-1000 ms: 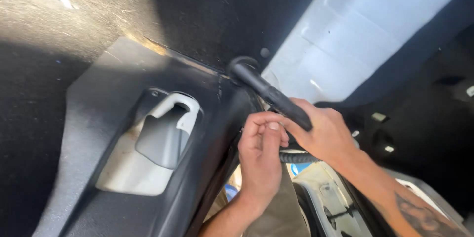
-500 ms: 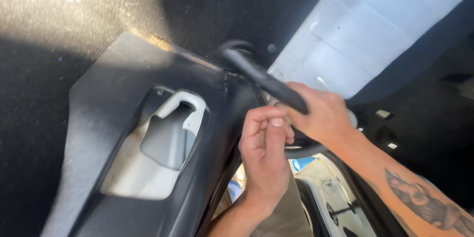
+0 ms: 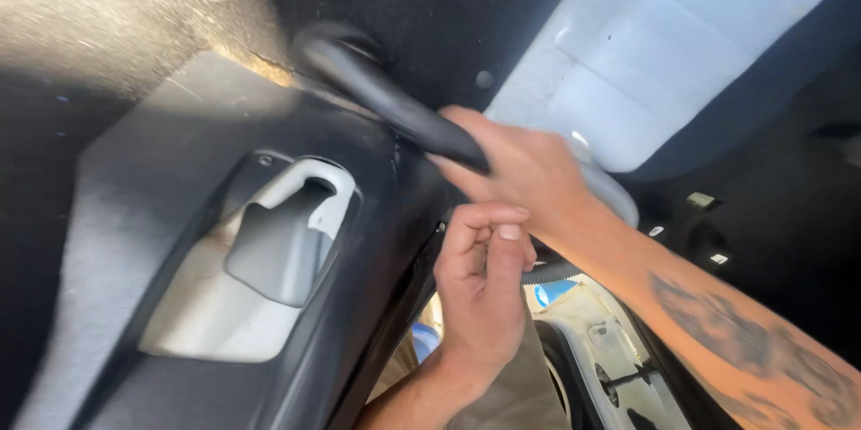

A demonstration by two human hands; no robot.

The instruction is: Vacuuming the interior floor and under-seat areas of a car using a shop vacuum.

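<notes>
A black vacuum nozzle (image 3: 377,94) runs from the upper middle down toward the centre, its tip against the seam where grey plastic trim (image 3: 134,215) meets dark carpet (image 3: 430,0). My right hand (image 3: 529,170) is wrapped around the nozzle's lower end, with the ribbed hose (image 3: 552,269) hidden mostly behind it. My left hand (image 3: 484,277) is just below, fingers curled with thumb against forefinger, close to the edge of the trim; I cannot tell whether it pinches anything.
The grey trim has a recess with a pale plastic handle (image 3: 309,192). A light grey panel (image 3: 664,44) fills the upper right. Below the hands a white car body part (image 3: 601,340) and a bit of blue show through a gap.
The nozzle and my right hand have shifted left and up along the seam. My left hand stays curled below it, and the view has closed in.
</notes>
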